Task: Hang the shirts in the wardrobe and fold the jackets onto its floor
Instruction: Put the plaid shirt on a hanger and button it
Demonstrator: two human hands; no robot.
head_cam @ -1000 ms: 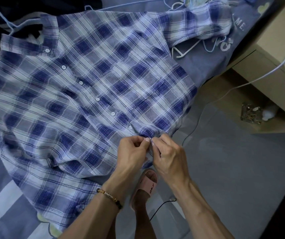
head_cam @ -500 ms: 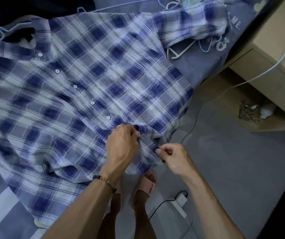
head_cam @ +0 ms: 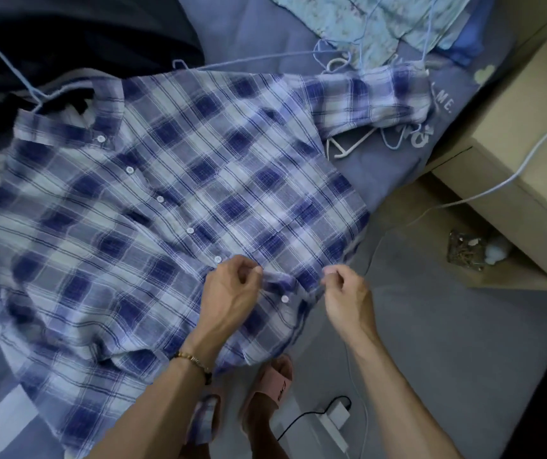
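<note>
Both hands [head_cam: 285, 293] pinch the plaid shirt [head_cam: 172, 207], hem partly hidden.

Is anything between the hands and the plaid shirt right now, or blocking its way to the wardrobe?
Nothing sits between them: the left hand and right hand both pinch the plaid shirt near its lower front, on the bed. A hanger hook shows at the collar. The wardrobe is out of view, so that path cannot be judged.
</note>
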